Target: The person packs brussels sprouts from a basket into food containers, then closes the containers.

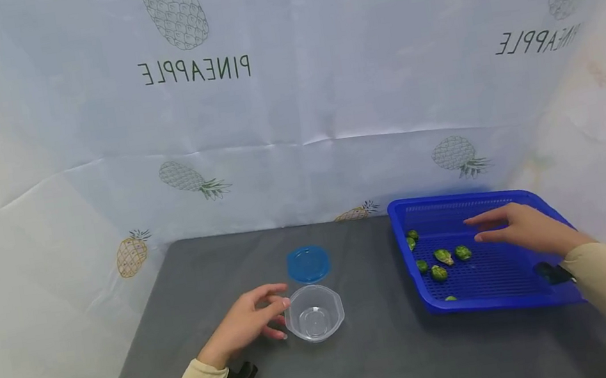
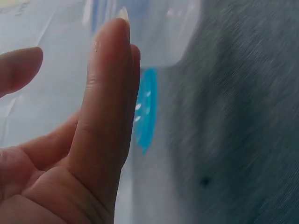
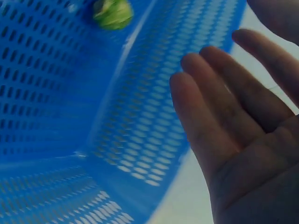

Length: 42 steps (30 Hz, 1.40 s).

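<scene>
A clear plastic bowl (image 1: 314, 314) stands on the grey table, with my left hand (image 1: 250, 318) at its left side, fingers loosely spread. Whether the fingertips touch its rim I cannot tell. Just behind the bowl lies a round blue lid (image 1: 308, 264), seen edge-on as a blue strip (image 2: 147, 109) in the left wrist view. Over the blue perforated basket (image 1: 505, 302) hovers my right hand (image 1: 524, 229), its fingers nearly straight and holding nothing. Several Brussels sprouts (image 1: 443, 257) lie toward the basket's left side; one sprout (image 3: 113, 14) shows in the right wrist view.
The grey table (image 1: 374, 366) runs back to a hanging white sheet (image 1: 290, 100) printed with pineapples. More of this sheet rises at the left and right. The basket's raised walls surround the sprouts.
</scene>
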Available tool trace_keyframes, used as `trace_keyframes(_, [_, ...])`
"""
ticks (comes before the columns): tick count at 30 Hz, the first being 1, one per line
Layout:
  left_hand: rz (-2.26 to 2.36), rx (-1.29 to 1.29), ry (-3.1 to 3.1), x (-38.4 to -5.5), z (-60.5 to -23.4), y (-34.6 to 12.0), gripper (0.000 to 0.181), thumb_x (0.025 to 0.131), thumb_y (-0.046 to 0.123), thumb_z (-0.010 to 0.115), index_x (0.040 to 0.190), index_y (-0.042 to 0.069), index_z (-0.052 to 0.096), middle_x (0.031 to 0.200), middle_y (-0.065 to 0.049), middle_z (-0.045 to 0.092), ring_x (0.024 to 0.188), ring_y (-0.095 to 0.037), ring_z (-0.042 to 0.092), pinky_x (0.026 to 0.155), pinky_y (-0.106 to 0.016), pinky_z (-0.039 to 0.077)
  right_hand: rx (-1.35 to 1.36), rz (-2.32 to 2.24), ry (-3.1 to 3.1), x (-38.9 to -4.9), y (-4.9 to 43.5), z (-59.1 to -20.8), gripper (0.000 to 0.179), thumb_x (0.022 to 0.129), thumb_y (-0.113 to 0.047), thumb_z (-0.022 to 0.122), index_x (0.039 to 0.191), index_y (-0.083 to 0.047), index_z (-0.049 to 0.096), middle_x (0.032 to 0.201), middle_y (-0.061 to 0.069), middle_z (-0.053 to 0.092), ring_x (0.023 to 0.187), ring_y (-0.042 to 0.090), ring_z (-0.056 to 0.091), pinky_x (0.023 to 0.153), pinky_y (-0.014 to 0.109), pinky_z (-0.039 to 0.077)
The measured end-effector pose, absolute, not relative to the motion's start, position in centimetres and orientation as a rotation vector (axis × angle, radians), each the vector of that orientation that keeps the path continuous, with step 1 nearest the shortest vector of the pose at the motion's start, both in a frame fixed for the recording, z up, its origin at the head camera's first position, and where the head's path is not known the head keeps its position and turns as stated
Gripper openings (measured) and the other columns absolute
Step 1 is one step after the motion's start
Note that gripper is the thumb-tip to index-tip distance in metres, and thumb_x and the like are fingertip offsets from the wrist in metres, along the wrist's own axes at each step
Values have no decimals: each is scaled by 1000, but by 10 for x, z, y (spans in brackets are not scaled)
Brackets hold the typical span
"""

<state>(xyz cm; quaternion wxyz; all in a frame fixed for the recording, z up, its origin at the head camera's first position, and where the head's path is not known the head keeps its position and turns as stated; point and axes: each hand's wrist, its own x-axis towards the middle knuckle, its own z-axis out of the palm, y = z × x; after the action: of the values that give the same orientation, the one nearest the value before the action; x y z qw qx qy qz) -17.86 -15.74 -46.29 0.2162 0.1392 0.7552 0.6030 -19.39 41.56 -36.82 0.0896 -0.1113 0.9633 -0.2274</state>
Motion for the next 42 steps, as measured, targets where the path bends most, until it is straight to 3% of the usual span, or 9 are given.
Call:
trace_keyframes(11, [1711,413,2048,-180,-479,-150,52,105,21,73,148,-6,60,119,-29,68,83,-20,74,73,-36,69,-250,-863,2559,-235,433,-404,55,105,-23,71,148,10,59,148,34,61,122,43,73,100,53,63])
trace_keyframes(26, [1808,361,1946,-188,-487,-156,48,102,17,76,143,-6,66,109,-29,74,79,-13,76,79,-30,68,-222,-767,2547,-249,418,-418,48,102,-23,76,135,11,69,134,31,71,113,41,77,95,54,65])
trace_keyframes(42, [1914,355,1752,-192,-505,-158,49,105,14,72,148,-8,61,128,-19,75,86,-9,73,82,-25,67,-227,-775,2584,-247,422,-427,38,102,-23,76,125,7,76,127,27,75,108,36,78,93,53,66])
